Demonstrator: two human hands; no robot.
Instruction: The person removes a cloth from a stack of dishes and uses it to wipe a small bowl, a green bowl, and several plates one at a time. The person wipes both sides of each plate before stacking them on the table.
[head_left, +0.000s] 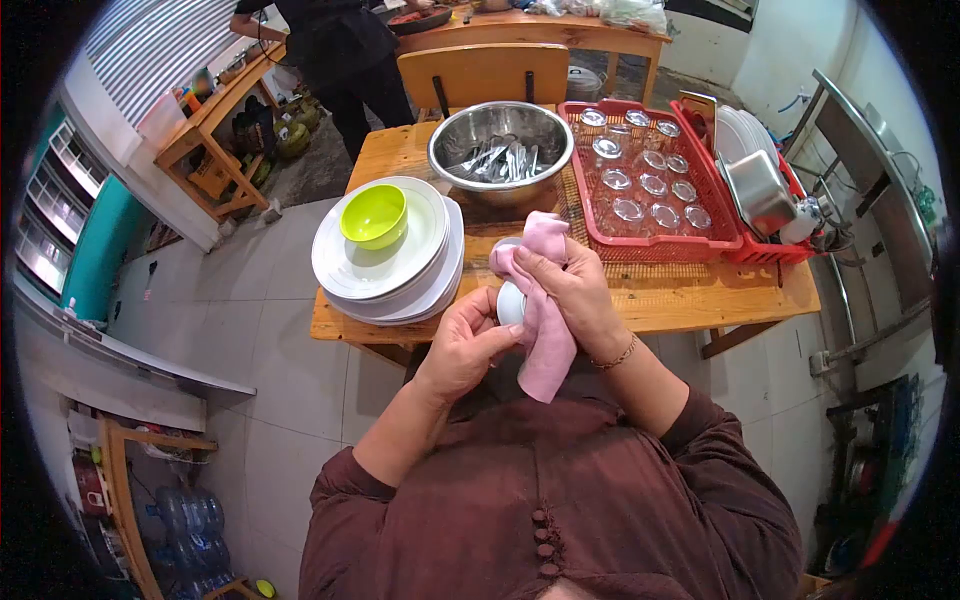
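Observation:
In front of my body, at the table's near edge, my left hand (468, 340) pinches a small white dish (511, 304) between thumb and fingers. Most of that dish is covered, so whether it is a cup or a bowl cannot be told. My right hand (578, 292) is closed on a pink cloth (546, 345), which is wrapped over the dish and hangs down below it. To the left of my hands is a stack of white plates (335, 265), topped by a lime-green bowl (374, 217).
On the wooden table (640, 312) stands a steel bowl (455, 180) of spoons and forks. Beside it, a red basket (655, 240) holds upturned glasses. Another red rack (770, 248) carries plates and a metal container (757, 195). A person in dark clothes (335, 50) stands behind a chair (485, 72).

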